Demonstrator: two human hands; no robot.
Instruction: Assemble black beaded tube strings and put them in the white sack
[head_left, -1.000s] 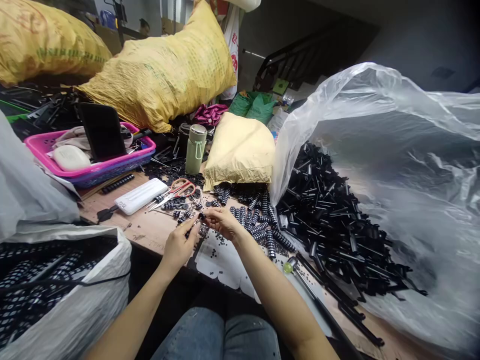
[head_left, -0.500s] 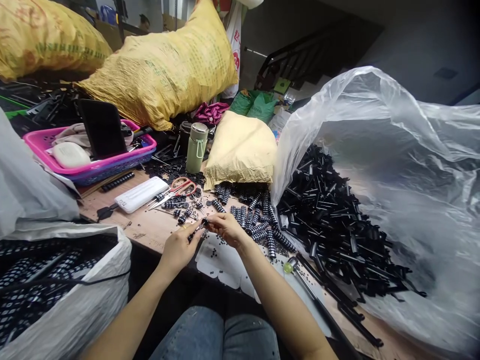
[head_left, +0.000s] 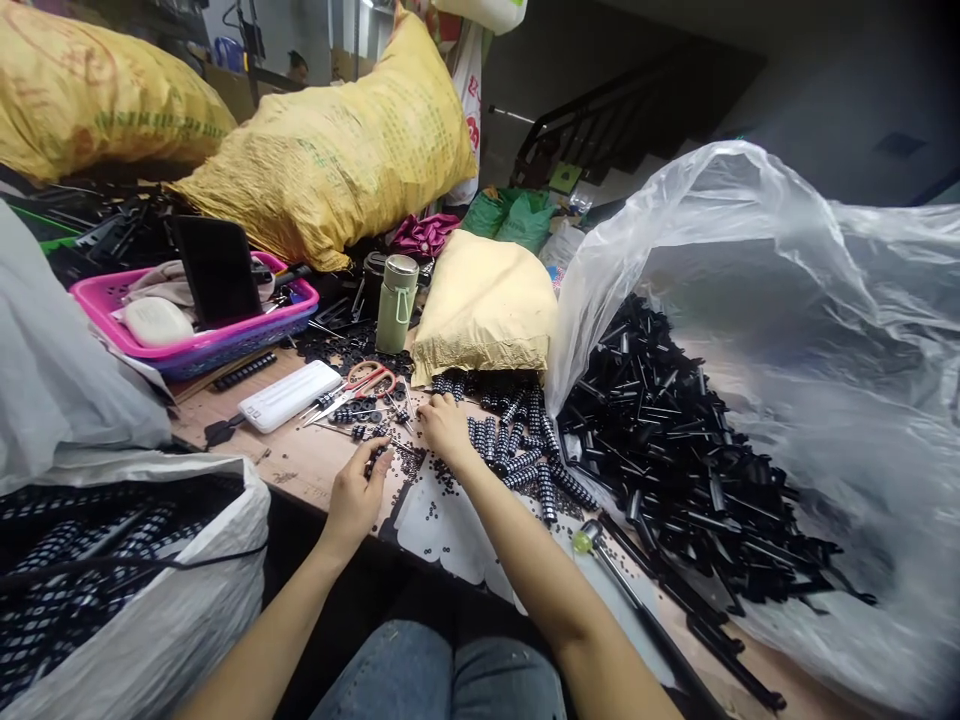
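My left hand [head_left: 358,489] rests at the table's front edge, fingers curled round a small black rod-like part [head_left: 375,459]. My right hand [head_left: 444,427] reaches further onto the table, fingertips down among tiny black beads [head_left: 411,462] beside a white sheet [head_left: 450,520] dotted with more beads. Just right of that hand lie several black ribbed pieces [head_left: 525,450]. What the right fingers pinch, if anything, is too small to see.
A big clear plastic bag [head_left: 787,350] spills black rods [head_left: 660,440] at right. Orange-handled scissors [head_left: 360,385], a white power bank [head_left: 291,395], a green flask [head_left: 394,303], a pink basket [head_left: 195,335], yellow sacks [head_left: 337,140] and a white bag [head_left: 135,580] of parts surround the work spot.
My hands were together pinching a small black part; now they are apart. The right hand has gone forward to the beads on the table, and the left has stayed back with the rod.
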